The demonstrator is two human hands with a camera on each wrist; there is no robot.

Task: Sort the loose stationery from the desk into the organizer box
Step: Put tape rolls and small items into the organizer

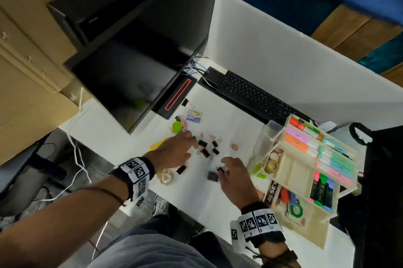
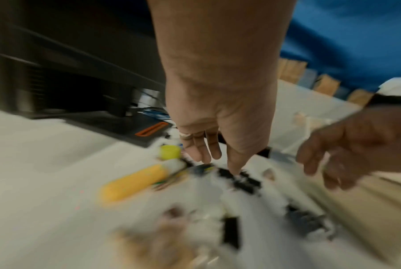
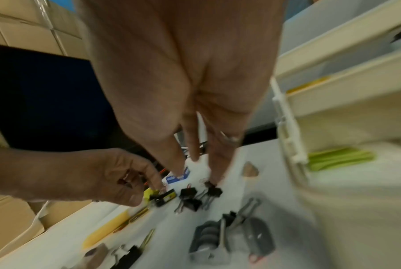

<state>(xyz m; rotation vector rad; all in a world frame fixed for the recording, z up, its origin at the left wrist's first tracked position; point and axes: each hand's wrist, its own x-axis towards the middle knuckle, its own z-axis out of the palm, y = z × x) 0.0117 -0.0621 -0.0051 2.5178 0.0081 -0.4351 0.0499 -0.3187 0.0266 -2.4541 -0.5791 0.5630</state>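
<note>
Several black binder clips [image 1: 206,147] lie loose in the middle of the white desk [image 1: 235,123]. My left hand [image 1: 190,146] reaches over them with loosely hanging fingers, the thumb tip touching one clip [image 2: 229,173]; it holds nothing that I can see. My right hand [image 1: 224,165] hovers just right of the pile, fingers straight and pointing down at the clips [image 3: 212,191], empty. Under it a clip [image 1: 220,169] rests on a grey sharpener [image 1: 212,175]. The cream organizer box [image 1: 314,235] stands at the right, holding highlighters and tape.
A yellow marker [image 1: 157,144], a green cap [image 1: 177,126], coloured paper clips, a staples box [image 1: 194,113] and a tape roll [image 1: 166,176] lie around the clips. A monitor [image 1: 139,71] stands behind left, a keyboard [image 1: 257,97] behind right.
</note>
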